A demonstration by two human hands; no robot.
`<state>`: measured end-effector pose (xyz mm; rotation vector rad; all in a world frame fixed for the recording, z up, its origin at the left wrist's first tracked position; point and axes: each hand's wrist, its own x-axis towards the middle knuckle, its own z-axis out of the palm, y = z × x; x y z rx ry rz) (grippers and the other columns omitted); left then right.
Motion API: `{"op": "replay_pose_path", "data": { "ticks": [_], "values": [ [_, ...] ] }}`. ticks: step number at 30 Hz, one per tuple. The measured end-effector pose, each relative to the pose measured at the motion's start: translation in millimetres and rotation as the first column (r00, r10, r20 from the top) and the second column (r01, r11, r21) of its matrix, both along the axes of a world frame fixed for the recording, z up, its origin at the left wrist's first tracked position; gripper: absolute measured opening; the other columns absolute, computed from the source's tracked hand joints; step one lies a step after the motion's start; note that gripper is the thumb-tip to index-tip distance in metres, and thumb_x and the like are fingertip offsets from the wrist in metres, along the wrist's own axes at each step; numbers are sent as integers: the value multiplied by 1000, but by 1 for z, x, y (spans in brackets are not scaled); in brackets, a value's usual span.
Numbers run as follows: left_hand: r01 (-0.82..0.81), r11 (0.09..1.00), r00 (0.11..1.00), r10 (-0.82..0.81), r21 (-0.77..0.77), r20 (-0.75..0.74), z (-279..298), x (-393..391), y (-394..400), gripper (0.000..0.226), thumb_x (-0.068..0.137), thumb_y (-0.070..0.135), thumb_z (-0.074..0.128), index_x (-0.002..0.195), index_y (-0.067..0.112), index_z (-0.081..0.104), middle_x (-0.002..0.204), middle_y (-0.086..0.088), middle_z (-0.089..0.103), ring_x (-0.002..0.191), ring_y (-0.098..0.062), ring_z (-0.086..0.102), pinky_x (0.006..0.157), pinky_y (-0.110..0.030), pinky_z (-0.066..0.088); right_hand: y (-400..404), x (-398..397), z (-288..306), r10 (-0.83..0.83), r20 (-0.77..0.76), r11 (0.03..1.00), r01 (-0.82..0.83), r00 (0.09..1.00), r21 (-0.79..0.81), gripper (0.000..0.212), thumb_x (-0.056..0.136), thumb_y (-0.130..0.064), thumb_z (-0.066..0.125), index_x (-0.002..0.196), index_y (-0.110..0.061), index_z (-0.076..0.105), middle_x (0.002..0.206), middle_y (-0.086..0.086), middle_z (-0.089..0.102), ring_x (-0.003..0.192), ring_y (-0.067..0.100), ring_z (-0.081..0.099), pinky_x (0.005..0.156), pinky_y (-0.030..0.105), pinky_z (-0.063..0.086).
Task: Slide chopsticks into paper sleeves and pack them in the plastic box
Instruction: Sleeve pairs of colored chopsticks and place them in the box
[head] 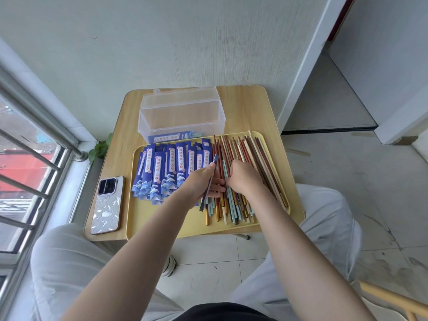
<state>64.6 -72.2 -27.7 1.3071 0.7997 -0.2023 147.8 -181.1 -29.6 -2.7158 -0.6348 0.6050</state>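
The left hand (199, 181) pinches a blue paper sleeve (209, 183) (edge-on, long axis running away from the person) over the tray (162, 224); the right hand (244, 178) curls onto the chopsticks (234, 205), which lie lengthwise likewise.

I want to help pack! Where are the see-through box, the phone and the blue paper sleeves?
plastic box (180, 117): head view, on its clear front wall.
phone (107, 206): head view, on its patterned back.
paper sleeves (159, 167): head view, on one sleeve in the pile's middle.

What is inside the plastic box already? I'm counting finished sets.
One sleeved set lies at the bottom of the plastic box; the frosted walls blur anything else.
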Motion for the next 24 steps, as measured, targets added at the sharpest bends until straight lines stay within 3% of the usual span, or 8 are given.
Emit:
{"op": "replay_pose_path", "data": {
  "ticks": [3, 5, 9, 14, 20, 24],
  "values": [
    [-30, 1000, 999, 30, 7, -15, -3, 2, -1, 46, 107, 41, 39, 111, 1, 60, 108, -21, 70, 88, -28, 71, 80, -39, 61, -5, 0, 0, 6, 27, 998, -7, 1000, 68, 15, 92, -4, 56, 103, -14, 54, 96, 3, 58, 84, 24, 57, 63, 33, 42],
    [-34, 999, 999, 34, 18, -16, -2, 3, -1, 45, 107, 40, 39, 109, 1, 60, 107, -21, 70, 86, -27, 71, 79, -38, 61, -6, 1, 1, 18, 51, 998, -22, 999, 66, 13, 92, -4, 57, 101, -14, 57, 101, 4, 59, 86, 24, 59, 68, 35, 49],
    [-41, 998, 999, 42, 53, -10, -3, 4, -1, 45, 107, 39, 40, 112, -1, 60, 104, -22, 69, 82, -27, 70, 75, -36, 62, -1, -2, 4, 74, 22, 995, -72, 997, -63, 10, 94, -19, 62, 102, -14, 59, 97, 2, 60, 83, 22, 59, 62, 32, 44],
    [-35, 988, 999, 39, 149, -23, -6, 6, -1, 43, 107, 41, 40, 105, 3, 61, 101, -21, 71, 77, -27, 71, 68, -32, 62, 6, -8, 11, 141, 19, 960, -133, 990, -247, 13, 94, -20, 63, 105, -13, 60, 88, 2, 55, 81, 24, 59, 63, 31, 45],
    [-50, 986, 997, 58, 157, -42, -5, 8, 2, 45, 107, 41, 41, 101, 2, 62, 92, -18, 71, 72, -25, 71, 56, -27, 59, 15, -14, 15, 150, 25, 935, -133, 988, -328, 21, 96, -11, 59, 117, -11, 63, 112, 7, 64, 101, 26, 65, 69, 30, 46],
    [-73, 990, 996, 79, 124, -43, -5, 7, 1, 46, 106, 41, 41, 103, 0, 62, 88, -17, 72, 71, -25, 71, 57, -28, 60, 16, -17, 14, 136, 47, 944, -115, 990, -310, 23, 97, -9, 58, 119, -11, 62, 114, 7, 64, 100, 25, 64, 69, 31, 44]
  ]
}}
